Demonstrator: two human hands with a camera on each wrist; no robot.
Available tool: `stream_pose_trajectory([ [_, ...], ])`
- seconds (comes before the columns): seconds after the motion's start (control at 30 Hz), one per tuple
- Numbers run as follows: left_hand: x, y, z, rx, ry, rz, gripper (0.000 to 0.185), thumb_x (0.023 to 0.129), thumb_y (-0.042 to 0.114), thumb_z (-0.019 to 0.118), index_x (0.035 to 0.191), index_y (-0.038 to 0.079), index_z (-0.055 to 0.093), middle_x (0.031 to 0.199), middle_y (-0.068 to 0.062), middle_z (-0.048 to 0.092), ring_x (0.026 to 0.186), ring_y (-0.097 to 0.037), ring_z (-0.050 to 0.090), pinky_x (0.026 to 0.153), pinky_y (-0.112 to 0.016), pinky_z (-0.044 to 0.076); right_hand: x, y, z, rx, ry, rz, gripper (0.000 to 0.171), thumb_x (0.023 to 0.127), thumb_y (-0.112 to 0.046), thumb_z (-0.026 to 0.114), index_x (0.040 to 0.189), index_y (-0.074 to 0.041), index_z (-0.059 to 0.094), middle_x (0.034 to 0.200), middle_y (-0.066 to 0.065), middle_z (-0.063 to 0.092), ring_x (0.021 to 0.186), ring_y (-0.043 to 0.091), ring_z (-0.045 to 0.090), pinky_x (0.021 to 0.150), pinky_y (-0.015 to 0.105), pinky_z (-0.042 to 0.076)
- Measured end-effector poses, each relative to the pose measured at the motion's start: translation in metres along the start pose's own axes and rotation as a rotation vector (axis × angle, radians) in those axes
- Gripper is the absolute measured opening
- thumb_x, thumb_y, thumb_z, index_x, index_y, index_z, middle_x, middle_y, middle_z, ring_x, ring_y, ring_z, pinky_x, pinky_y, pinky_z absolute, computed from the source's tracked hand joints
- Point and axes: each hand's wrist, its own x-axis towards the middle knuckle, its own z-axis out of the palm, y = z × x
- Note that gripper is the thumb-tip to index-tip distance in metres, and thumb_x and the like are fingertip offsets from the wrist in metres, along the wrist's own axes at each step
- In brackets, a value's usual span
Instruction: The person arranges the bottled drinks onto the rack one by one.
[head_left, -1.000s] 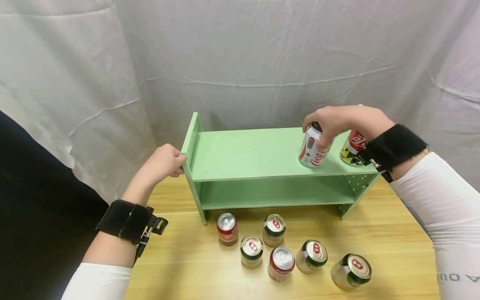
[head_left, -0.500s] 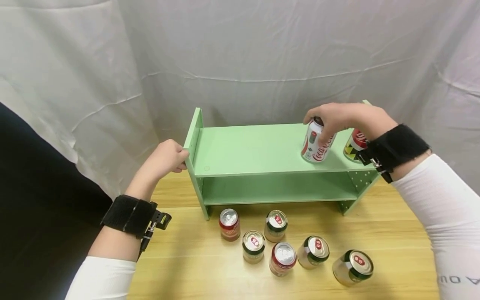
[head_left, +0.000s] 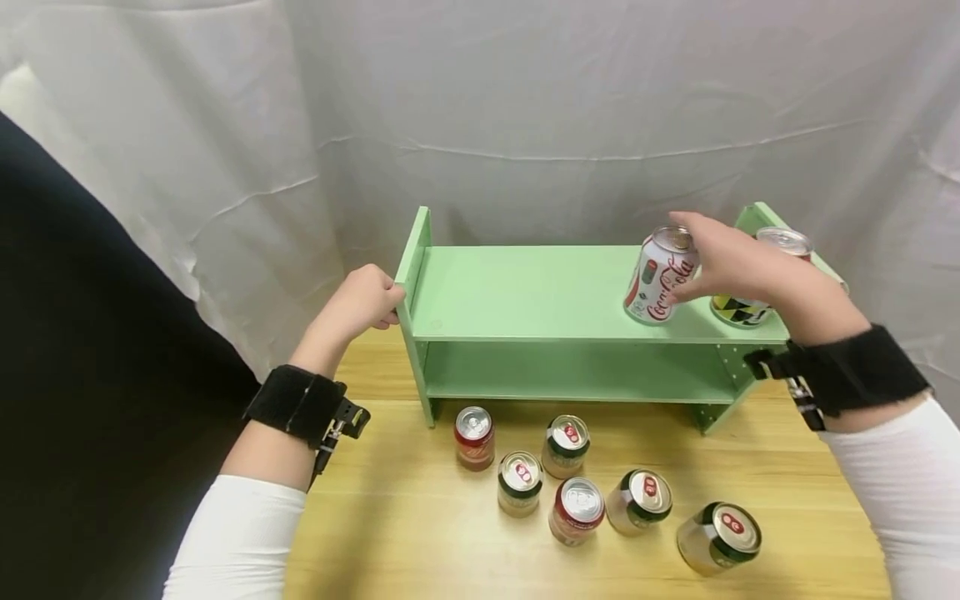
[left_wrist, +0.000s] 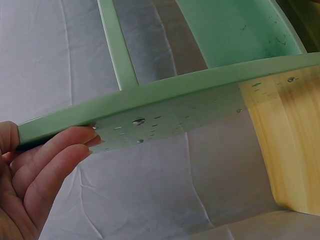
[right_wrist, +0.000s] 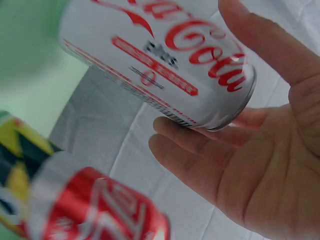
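In the head view, my left hand (head_left: pixel 367 298) grips the front edge of the left side panel of a green two-tier shelf (head_left: pixel 517 292). The left wrist view shows the fingers (left_wrist: pixel 55 160) under that panel edge. A white Coca-Cola can (head_left: pixel 660 279) stands on the upper board, towards the right. My right hand (head_left: pixel 738 254) is around its upper part with fingers and thumb spread; in the right wrist view the palm is apart from the can. Just right of it stands a red can with a yellow-black pattern (right_wrist: pixel 100 200), partly behind my right hand in the head view.
On the wooden table (head_left: pixel 420 533) before the shelf stand several short cans, among them a red one (head_left: pixel 475 442), another red one (head_left: pixel 576 510) and a gold-green one (head_left: pixel 718 537). Pale cloth (head_left: pixel 525 100) hangs behind. Black fabric (head_left: pixel 90 417) lies at left.
My right hand has loosened and drawn back to the right from the white can, baring its lid. The can stays on the upper board. My left hand keeps its hold; the view has shifted.
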Motion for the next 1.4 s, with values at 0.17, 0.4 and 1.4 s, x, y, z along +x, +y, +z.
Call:
stream_pose_trajectory([
  [0.17,0.012,0.001,0.005,-0.024,-0.002,0.005,0.033,0.085,0.009,0.039,0.053,0.013,0.034,0.080,-0.017,0.069,0.076,-0.029,0.068,0.067,-0.031,0.058,-0.017,0.010,0.009,0.037,0.050,0.033,0.122,0.066,-0.015,0.085,0.144,0.013,-0.005,0.140,0.043,0.022,0.114,0.057,0.044,0.096,0.064,0.038],
  [0.4,0.017,-0.006,0.003,-0.028,0.000,-0.009,0.033,0.087,0.009,0.039,0.055,0.012,0.034,0.087,-0.021,0.068,0.075,-0.026,0.067,0.068,-0.032,0.058,-0.024,0.008,0.029,0.094,0.082,0.056,0.122,0.069,-0.015,0.083,0.145,0.008,-0.010,0.140,0.043,0.023,0.109,0.056,0.050,0.088,0.061,0.046],
  [1.4,0.021,-0.015,-0.009,-0.035,0.015,-0.010,0.032,0.087,0.009,0.038,0.057,0.014,0.028,0.096,-0.026,0.066,0.080,-0.029,0.069,0.073,-0.034,0.059,-0.066,-0.056,0.199,0.476,0.421,-0.067,0.101,0.070,-0.011,0.081,0.148,-0.003,0.017,0.135,0.024,0.049,0.106,0.039,0.061,0.083,0.042,0.055],
])
